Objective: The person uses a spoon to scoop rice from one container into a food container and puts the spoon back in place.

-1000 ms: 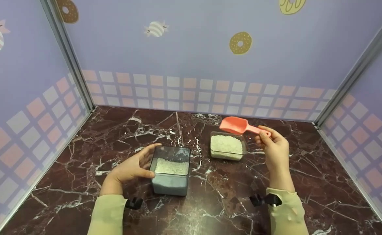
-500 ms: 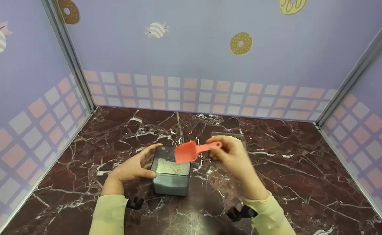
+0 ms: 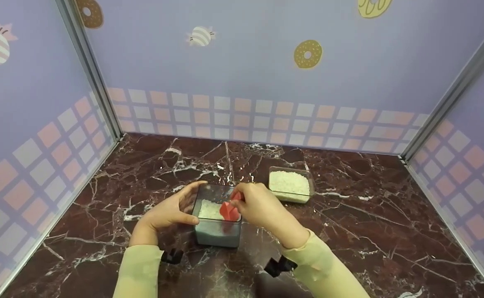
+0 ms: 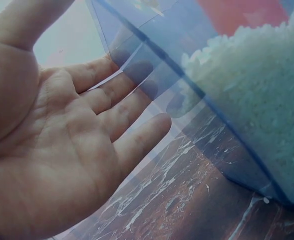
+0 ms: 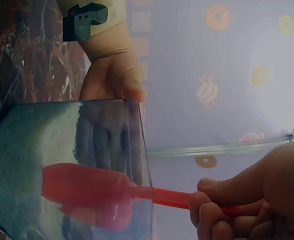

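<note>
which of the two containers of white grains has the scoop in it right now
The taller grey-tinted clear plastic container nearest the person; the red plastic scoop, pinched by the right hand, dips inside while the left hand steadies it. The shallow clear tub stands apart.

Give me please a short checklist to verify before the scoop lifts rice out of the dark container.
1. Left hand steadies dark container: ok, palm and fingers against its side.
2. Right hand pinches scoop handle: ok.
3. Scoop bowl inside the container: ok.
4. Scoop loaded with rice: cannot tell.
5. Clear container stands apart, upright: ok.
6. Marble table free of spilled grains: cannot tell.
</note>
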Motion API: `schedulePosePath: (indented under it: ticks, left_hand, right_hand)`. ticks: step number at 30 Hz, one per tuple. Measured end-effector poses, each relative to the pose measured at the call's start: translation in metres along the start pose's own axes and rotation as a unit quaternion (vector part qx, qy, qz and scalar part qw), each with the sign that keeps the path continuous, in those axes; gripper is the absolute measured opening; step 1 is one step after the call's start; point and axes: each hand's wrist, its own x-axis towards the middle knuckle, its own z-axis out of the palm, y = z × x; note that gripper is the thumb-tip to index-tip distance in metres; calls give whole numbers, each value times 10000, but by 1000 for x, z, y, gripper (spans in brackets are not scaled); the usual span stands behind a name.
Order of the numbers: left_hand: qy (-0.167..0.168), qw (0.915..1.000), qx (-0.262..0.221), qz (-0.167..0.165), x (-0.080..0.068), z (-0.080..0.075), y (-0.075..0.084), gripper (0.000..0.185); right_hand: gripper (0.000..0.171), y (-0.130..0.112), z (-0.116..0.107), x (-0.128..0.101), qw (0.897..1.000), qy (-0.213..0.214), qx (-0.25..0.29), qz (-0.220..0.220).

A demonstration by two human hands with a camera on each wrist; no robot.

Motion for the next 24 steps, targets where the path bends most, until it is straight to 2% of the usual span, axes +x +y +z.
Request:
schedulePosePath:
  ticks: [4,8,19,24]
  left_hand:
    - [-1,10000,49,6,1,0,0,107]
    - [-3,9999,122,-34,0,-1,0,106]
    - [-52,9999,127,-13,0,-2,-1,104]
    - [-2,10000,40,-86,0,-1,-1,104]
  right_hand:
    - [8,6,6,3,9969,-135,711,306]
    - [9,11,13,3,9898,-9,1351,463]
    - [10,20,33,1,9733,431,2214,430]
    - [13,25,38,-1,9586,613,2742,471]
